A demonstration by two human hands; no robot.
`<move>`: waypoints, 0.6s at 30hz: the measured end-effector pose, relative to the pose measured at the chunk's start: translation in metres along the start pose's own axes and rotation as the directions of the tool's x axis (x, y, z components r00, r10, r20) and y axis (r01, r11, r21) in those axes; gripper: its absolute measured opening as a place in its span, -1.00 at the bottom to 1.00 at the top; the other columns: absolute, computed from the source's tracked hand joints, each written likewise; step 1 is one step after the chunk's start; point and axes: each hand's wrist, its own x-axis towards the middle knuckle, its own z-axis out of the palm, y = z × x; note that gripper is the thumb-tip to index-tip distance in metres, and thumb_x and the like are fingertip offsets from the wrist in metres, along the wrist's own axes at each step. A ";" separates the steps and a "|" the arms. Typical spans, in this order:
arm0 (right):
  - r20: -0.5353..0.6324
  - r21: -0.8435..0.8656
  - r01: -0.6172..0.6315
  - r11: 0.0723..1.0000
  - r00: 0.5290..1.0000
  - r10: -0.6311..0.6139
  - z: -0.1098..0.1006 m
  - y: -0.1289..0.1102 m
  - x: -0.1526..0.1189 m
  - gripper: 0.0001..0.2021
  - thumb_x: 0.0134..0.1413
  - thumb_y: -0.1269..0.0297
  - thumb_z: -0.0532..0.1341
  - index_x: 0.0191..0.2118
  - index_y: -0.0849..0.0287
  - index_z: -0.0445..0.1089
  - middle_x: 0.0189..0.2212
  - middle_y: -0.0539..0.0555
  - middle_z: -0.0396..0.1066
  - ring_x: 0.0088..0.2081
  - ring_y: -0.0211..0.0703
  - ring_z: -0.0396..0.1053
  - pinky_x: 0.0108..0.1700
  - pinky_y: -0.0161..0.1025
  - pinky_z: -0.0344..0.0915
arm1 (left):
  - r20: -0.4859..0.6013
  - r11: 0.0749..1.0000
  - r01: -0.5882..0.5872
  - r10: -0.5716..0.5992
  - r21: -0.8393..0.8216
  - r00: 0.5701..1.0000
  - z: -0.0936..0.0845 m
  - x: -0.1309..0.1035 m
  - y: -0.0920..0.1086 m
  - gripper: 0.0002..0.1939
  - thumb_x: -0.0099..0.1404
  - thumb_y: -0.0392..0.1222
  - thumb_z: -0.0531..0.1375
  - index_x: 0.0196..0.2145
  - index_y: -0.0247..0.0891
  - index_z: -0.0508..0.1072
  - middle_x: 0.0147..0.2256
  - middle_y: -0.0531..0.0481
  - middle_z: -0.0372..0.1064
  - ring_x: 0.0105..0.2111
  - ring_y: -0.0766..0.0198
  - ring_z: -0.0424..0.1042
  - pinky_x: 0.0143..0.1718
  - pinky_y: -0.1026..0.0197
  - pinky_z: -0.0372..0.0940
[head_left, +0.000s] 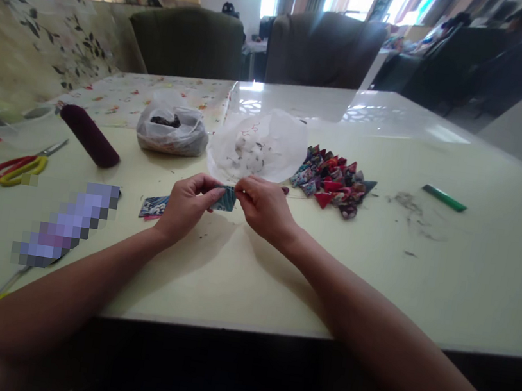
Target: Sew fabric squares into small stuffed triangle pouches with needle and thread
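Observation:
A small teal patterned fabric piece [227,199] is held above the table between my two hands. My left hand [186,204] pinches its left side between thumb and fingers. At its upper right edge, the fingers of my right hand [264,207] are closed on the fabric; whether they also hold a needle or thread is too small to tell. Beside my left wrist lie dark blue and white patterned fabric pieces [153,206] with a bit of pink under them. A pile of folded, pointed fabric pieces [334,178] in red, blue and dark colours sits to the right beyond my right hand.
Behind my hands lie a white plastic bag [273,142] and a filled clear bag [173,128]. To the left are a dark maroon roll [89,136], scissors [22,168] and a blurred-out phone-like object [70,224]. A green strip-shaped object [445,198] and dark thread scraps [412,210] lie right.

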 end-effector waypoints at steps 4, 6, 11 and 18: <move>0.001 -0.002 -0.003 1.000 1.000 0.003 0.000 0.000 0.000 -0.87 0.22 0.43 0.10 -0.35 0.22 0.36 -0.39 0.09 0.37 -0.33 -0.19 0.29 -0.27 -0.29 0.09 | -0.015 0.999 -0.010 0.011 0.041 1.000 0.000 0.000 0.001 -0.80 0.17 -0.10 0.36 -0.36 -0.30 0.55 -0.47 0.01 0.45 -0.52 0.36 0.33 -0.47 0.27 0.28; 0.003 -0.003 -0.006 1.000 1.000 0.006 0.001 0.000 0.000 -0.86 0.22 0.42 0.10 -0.35 0.22 0.36 -0.38 0.08 0.37 -0.33 -0.19 0.29 -0.26 -0.29 0.10 | -0.022 0.998 -0.019 0.020 0.062 1.000 0.000 -0.001 0.001 -0.80 0.16 -0.10 0.36 -0.37 -0.29 0.54 -0.48 0.02 0.44 -0.53 0.36 0.32 -0.47 0.27 0.27; 0.004 -0.004 -0.002 1.000 1.000 0.002 0.001 0.000 0.000 -0.86 0.23 0.41 0.09 -0.35 0.21 0.34 -0.38 0.09 0.37 -0.33 -0.18 0.29 -0.26 -0.28 0.10 | -0.031 0.992 -0.056 0.060 0.109 0.998 0.001 -0.002 0.005 -0.82 0.16 -0.11 0.35 -0.39 -0.29 0.53 -0.52 0.04 0.41 -0.54 0.37 0.31 -0.47 0.27 0.24; 0.010 0.017 0.014 1.000 1.000 -0.014 0.003 -0.001 -0.001 -0.86 0.21 0.44 0.08 -0.36 0.21 0.34 -0.38 0.08 0.37 -0.32 -0.18 0.29 -0.25 -0.28 0.11 | -0.021 0.984 -0.105 0.109 0.145 0.994 0.003 -0.003 0.008 -0.82 0.15 -0.11 0.36 -0.42 -0.27 0.52 -0.54 0.06 0.40 -0.55 0.36 0.31 -0.47 0.26 0.22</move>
